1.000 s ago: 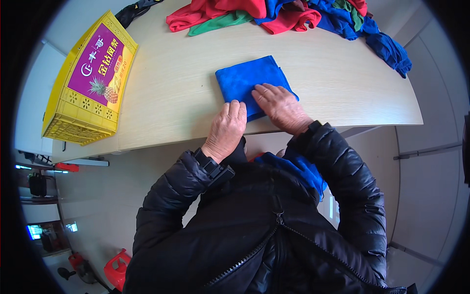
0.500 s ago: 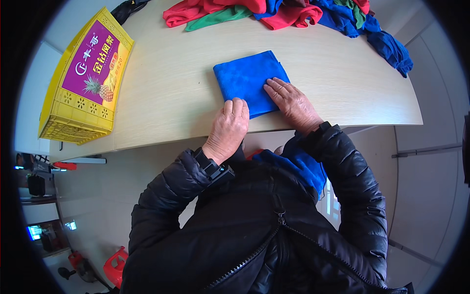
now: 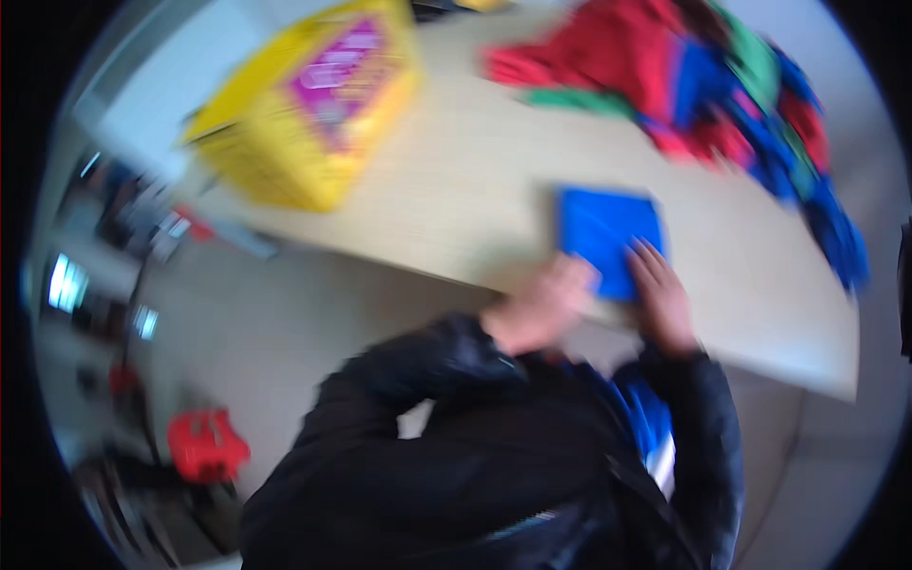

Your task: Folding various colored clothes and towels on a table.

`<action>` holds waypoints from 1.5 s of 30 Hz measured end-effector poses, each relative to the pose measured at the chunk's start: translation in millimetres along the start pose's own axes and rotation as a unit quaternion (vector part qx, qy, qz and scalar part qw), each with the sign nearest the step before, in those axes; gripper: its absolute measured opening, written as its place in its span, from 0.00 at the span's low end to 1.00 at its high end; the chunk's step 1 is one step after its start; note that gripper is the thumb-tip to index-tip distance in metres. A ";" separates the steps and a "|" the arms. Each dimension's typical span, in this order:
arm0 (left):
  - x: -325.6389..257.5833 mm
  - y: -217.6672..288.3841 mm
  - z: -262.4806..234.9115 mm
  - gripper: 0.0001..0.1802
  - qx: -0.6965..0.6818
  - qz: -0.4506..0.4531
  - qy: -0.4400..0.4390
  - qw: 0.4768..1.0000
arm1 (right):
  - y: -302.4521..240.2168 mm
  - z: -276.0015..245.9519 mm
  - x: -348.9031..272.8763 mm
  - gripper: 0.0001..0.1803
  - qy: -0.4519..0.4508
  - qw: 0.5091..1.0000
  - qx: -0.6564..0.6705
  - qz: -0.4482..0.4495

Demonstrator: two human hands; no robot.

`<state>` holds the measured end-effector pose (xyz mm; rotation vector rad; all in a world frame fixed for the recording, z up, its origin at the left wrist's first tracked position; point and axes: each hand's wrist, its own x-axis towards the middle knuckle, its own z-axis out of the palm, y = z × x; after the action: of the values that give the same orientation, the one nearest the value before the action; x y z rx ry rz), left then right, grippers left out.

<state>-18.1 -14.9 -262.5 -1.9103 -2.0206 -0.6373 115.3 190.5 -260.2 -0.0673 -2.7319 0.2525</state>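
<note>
A folded blue cloth point(image 3: 603, 223) lies near the front edge of the table point(image 3: 456, 180). My right hand point(image 3: 662, 299) rests on the cloth's right side, its fingers stretched out over the fabric. At the near left corner of the cloth is my left hand point(image 3: 541, 304). Its fingertips touch or nearly touch that corner, but they are smeared by motion, so their grip does not show.
A yellow box point(image 3: 275, 142) with a purple panel stands on the table's left part. Red, green and blue cloths point(image 3: 627, 57) are heaped at the far right, some hanging toward the right edge. A red plastic object point(image 3: 207, 446) is on the floor at lower left.
The whole view has swung and blurred, so the table looks tilted and the box and cloths sit farther right. Both hands stay at the folded blue cloth.
</note>
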 end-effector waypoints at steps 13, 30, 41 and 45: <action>18.6 -8.1 50.9 0.38 -0.059 -0.069 -0.003 0.996 | 15.2 11.3 -17.4 0.33 -0.027 0.999 -0.033 -0.002; 13.7 -12.0 39.1 0.47 -0.071 -0.079 -0.048 0.993 | 10.1 -41.0 10.5 0.29 -0.061 0.986 0.105 0.111; 12.8 -13.4 57.3 0.42 -0.056 -0.065 0.018 0.996 | 9.5 30.7 29.7 0.31 -0.105 0.992 -0.035 0.056; 45.4 -25.1 3.2 0.39 -0.169 -0.107 -0.147 0.969 | 18.7 32.6 27.4 0.32 -0.085 0.996 -0.016 0.036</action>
<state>-46.3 25.4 -245.8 -2.0950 -2.4630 -0.8412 77.7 205.8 -282.8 -0.1614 -2.9063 0.2441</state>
